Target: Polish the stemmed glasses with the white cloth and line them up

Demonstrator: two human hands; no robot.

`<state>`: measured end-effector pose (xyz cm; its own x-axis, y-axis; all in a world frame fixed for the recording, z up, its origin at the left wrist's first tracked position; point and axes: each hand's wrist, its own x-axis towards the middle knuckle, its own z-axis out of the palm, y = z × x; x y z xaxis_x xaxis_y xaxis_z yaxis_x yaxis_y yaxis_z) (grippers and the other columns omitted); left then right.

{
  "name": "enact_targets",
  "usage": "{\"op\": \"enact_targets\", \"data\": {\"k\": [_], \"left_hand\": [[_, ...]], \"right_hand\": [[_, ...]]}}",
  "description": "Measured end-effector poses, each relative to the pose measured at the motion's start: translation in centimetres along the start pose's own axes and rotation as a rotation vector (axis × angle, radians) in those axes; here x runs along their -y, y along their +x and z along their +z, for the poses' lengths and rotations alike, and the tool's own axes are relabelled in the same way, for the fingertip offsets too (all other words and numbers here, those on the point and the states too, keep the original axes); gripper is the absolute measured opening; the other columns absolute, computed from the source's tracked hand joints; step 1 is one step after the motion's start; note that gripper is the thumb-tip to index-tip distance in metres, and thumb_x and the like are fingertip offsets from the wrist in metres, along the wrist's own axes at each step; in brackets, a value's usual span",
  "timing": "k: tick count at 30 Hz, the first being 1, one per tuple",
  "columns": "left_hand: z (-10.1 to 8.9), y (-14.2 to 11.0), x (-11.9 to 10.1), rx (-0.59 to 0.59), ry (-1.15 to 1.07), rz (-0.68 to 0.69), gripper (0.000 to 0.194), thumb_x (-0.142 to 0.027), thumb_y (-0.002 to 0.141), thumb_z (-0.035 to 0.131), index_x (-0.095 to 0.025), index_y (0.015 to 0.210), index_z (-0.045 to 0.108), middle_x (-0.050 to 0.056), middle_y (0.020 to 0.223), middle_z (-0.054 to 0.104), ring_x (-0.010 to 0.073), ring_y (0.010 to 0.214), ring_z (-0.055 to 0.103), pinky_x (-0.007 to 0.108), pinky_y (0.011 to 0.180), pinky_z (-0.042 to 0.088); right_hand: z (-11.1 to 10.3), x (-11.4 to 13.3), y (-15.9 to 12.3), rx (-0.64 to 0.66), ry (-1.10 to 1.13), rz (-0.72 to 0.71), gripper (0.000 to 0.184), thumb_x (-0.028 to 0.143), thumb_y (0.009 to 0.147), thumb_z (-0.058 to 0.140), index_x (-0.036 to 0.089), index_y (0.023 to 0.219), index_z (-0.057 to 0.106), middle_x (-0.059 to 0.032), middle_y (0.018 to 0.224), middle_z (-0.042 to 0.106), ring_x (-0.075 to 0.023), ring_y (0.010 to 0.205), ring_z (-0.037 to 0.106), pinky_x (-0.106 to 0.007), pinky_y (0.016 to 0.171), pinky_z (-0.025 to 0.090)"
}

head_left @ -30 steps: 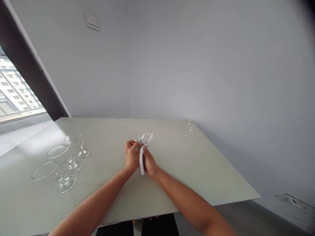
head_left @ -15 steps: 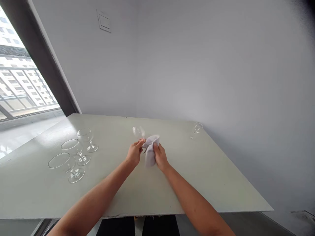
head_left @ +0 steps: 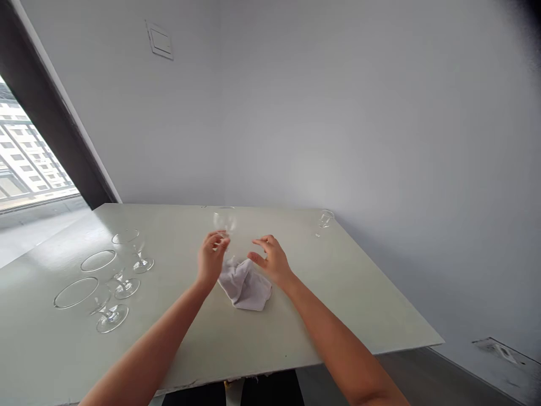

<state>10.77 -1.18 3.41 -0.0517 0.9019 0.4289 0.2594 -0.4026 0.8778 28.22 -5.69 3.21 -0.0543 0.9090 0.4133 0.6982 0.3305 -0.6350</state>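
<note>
At the left edge of the frame, a pale building with a railing before it is seen through a window point(head_left: 34, 155), bordered by a slanting dark frame point(head_left: 48, 101). In the lower left, a diagonal row of three clear stemmed glasses is set upright on a pale table point(head_left: 38, 349): the near glass point(head_left: 112, 319), the middle glass point(head_left: 127, 288) and the far glass point(head_left: 143, 265). Above them, in the upper left, a square switch point(head_left: 161, 42) is fixed to the grey wall point(head_left: 338, 101). Just left of centre, a fourth stemmed glass point(head_left: 225, 221) is gripped low down by the left hand point(head_left: 212, 256), its bowl upward and slightly blurred. Below that glass, near the middle of the frame, a crumpled whitish cloth point(head_left: 247, 290) is laid on the table; whether it is touched by either hand cannot be told. Just right of centre, the right hand point(head_left: 273, 259) is held open beside the cloth, thumb and fingers parted. Farther right, near the table's back corner, another clear glass point(head_left: 325, 219) is seen. At the lower right, a wall plate point(head_left: 505, 352) is mounted low down.
</note>
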Motion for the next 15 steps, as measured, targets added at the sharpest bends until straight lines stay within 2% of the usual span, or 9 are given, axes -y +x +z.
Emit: {"op": "enact_targets", "data": {"k": [3,5,7,9,11,13,15], "left_hand": [[2.3,-1.4,-0.1,0.077,0.141,0.126,0.013,-0.03,0.079,0.055,-0.021,0.08,0.064,0.006,0.11,0.058,0.0201,0.101,0.053,0.033,0.082,0.043],[3.6,-2.0,-0.3,0.128,0.204,0.151,0.015,-0.026,0.079,0.054,-0.022,0.088,0.066,0.006,0.115,0.056,0.0217,0.105,0.051,0.036,0.085,0.043],[4.3,-2.3,-0.7,0.226,0.236,0.131,0.024,-0.025,0.079,0.055,-0.024,0.102,0.063,0.006,0.12,0.054,0.0209,0.103,0.052,0.037,0.085,0.044],[4.3,-2.5,-1.0,0.372,0.236,0.114,0.037,-0.023,0.079,0.055,-0.027,0.115,0.057,0.004,0.125,0.053,0.0186,0.1,0.055,0.035,0.083,0.046],[3.8,-2.9,-1.2,0.493,0.242,0.112,0.042,-0.023,0.079,0.055,-0.03,0.12,0.054,0.002,0.129,0.051,0.0176,0.099,0.056,0.033,0.081,0.048],[3.1,-3.4,-1.2,0.54,0.258,0.109,0.037,-0.026,0.079,0.054,-0.031,0.115,0.057,0.001,0.131,0.049,0.0183,0.101,0.056,0.033,0.082,0.048],[2.2,-3.7,-0.7,0.52,0.259,0.083,0.03,-0.03,0.08,0.052,-0.032,0.109,0.061,0.0,0.129,0.051,0.0184,0.102,0.056,0.033,0.082,0.048]], "right_hand": [[-0.1,0.5,1.0,-0.01,0.335,0.118,0.045,0.049,0.073,0.062,0.023,0.109,0.063,-0.005,0.099,0.055,-0.0114,0.063,0.047,-0.028,0.061,0.044],[0.3,0.1,1.4,-0.051,0.472,0.184,0.037,0.045,0.071,0.064,0.022,0.1,0.066,-0.0031,0.094,0.057,-0.0088,0.057,0.044,-0.026,0.057,0.042],[0.5,-1.2,1.7,-0.11,0.544,0.268,0.032,0.042,0.069,0.065,0.02,0.093,0.067,-0.0014,0.085,0.059,-0.0087,0.055,0.046,-0.025,0.055,0.041],[0.2,-3.4,2.1,-0.177,0.559,0.352,0.032,0.04,0.067,0.064,0.018,0.09,0.066,0.0005,0.074,0.059,-0.0095,0.054,0.048,-0.023,0.052,0.039],[-0.5,-6.1,2.7,-0.255,0.535,0.416,0.032,0.039,0.067,0.062,0.017,0.09,0.063,0.0019,0.066,0.058,-0.0103,0.052,0.049,-0.023,0.049,0.038],[-1.6,-9.1,3.3,-0.347,0.492,0.471,0.03,0.037,0.067,0.061,0.016,0.088,0.06,0.0025,0.063,0.056,-0.0106,0.05,0.05,-0.022,0.047,0.037],[-2.7,-12.1,3.8,-0.455,0.437,0.541,0.027,0.033,0.066,0.06,0.016,0.087,0.057,0.0029,0.062,0.055,-0.0109,0.049,0.05,-0.022,0.046,0.037]]}}
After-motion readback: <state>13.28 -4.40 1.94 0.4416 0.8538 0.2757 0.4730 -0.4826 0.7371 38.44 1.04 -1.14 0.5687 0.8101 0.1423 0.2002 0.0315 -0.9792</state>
